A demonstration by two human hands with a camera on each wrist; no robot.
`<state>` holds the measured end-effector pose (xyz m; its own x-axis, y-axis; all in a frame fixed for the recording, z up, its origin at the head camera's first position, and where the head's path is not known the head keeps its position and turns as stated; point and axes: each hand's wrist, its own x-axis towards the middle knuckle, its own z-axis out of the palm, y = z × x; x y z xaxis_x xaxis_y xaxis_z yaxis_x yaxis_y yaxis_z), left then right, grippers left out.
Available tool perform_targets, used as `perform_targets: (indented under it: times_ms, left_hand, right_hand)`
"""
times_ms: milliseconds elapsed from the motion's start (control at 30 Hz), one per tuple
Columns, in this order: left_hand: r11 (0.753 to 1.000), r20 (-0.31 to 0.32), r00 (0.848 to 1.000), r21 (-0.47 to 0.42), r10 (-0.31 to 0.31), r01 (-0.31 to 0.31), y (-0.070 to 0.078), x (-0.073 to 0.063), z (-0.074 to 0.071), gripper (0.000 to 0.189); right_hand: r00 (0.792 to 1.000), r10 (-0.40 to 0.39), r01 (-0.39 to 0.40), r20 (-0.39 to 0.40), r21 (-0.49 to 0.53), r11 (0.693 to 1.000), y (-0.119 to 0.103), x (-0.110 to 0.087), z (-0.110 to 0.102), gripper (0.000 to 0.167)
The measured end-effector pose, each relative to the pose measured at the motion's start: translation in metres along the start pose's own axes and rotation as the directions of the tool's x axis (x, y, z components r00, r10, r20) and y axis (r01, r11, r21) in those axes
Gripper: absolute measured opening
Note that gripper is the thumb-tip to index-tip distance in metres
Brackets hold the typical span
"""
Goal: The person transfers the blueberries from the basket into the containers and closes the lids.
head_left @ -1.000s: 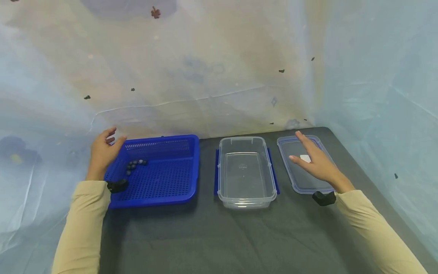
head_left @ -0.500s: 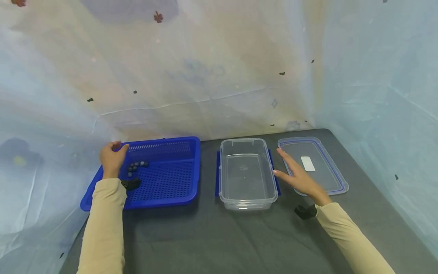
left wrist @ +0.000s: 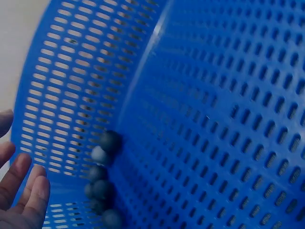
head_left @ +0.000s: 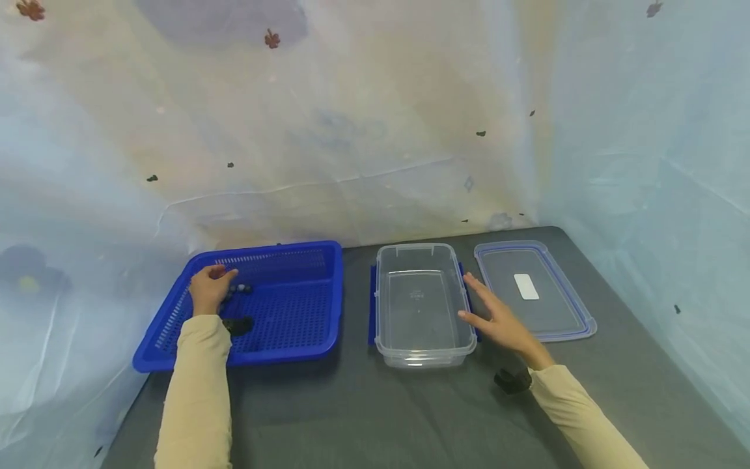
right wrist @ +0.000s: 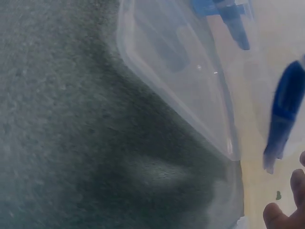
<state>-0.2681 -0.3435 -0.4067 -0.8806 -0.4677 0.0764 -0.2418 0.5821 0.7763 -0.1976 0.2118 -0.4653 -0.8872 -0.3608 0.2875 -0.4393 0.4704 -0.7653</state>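
Observation:
My left hand (head_left: pixel 209 290) is over the left part of a blue perforated plastic basket (head_left: pixel 299 316), near several small dark round things (head_left: pixel 243 288) that look like blueberries. In the left wrist view these berries (left wrist: pixel 100 189) cluster against the basket's wall, one paler than the others. My left fingers (left wrist: pixel 40 191) are loosely bent, with nothing seen between them. My right hand (head_left: pixel 498 319), fingers extended and thumb apart, hovers by the right side of a clear plastic food container (head_left: pixel 418 345); contact cannot be told. Blue latches (right wrist: pixel 286 100) hang at the container's sides.
A clear lid (head_left: pixel 553 303) with a blue seal and white label lies right of the container. Everything rests on a dark grey cloth-covered table (head_left: pixel 363 417). Pale patterned sheets (head_left: pixel 363 130) hang behind and at both sides.
My left hand has come down and right, from beyond the basket's left edge to over the berries. My right hand has moved left, from above the lid to the container's side.

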Motion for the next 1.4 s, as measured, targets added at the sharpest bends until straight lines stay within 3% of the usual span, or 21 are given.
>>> perform_targets:
  times_ms: [467, 833, 933, 1100, 1233, 1400]
  left_hand:
    - [0.997, 0.115, 0.993, 0.072, -0.042, 0.034, -0.018, 0.008, 0.022, 0.043]
    - [0.974, 0.148, 0.989, 0.223, -0.001, -0.032, -0.029, 0.006, 0.043, 0.039]
    - [0.968, 0.158, 0.987, 0.246, 0.016, -0.055, -0.031, 0.009, 0.047, 0.041]
    - [0.97, 0.151, 0.988, 0.24, -0.001, -0.036, -0.037, 0.013, 0.051, 0.034]
    - [0.973, 0.135, 0.991, 0.229, -0.012, -0.02, -0.038, 0.011, 0.051, 0.025]
    - [0.973, 0.124, 0.992, 0.23, -0.014, -0.016, -0.036, 0.009, 0.048, 0.022]
  right_hand:
    - [0.999, -0.027, 0.028, -0.028, 0.058, 0.998, -0.038, -0.003, 0.001, 0.065]
    - [0.995, -0.08, 0.085, -0.057, 0.1, 0.991, 0.007, -0.001, 0.014, 0.07]
    - [0.994, -0.087, 0.094, -0.06, 0.121, 0.988, 0.011, -0.002, 0.014, 0.07]
    - [0.994, -0.088, 0.095, -0.059, 0.127, 0.987, 0.011, -0.003, 0.013, 0.07]
    - [0.994, -0.079, 0.086, -0.071, 0.098, 0.991, 0.0, -0.004, 0.012, 0.069]
    - [0.995, -0.086, 0.089, -0.053, 0.062, 0.994, -0.028, -0.006, 0.009, 0.071]
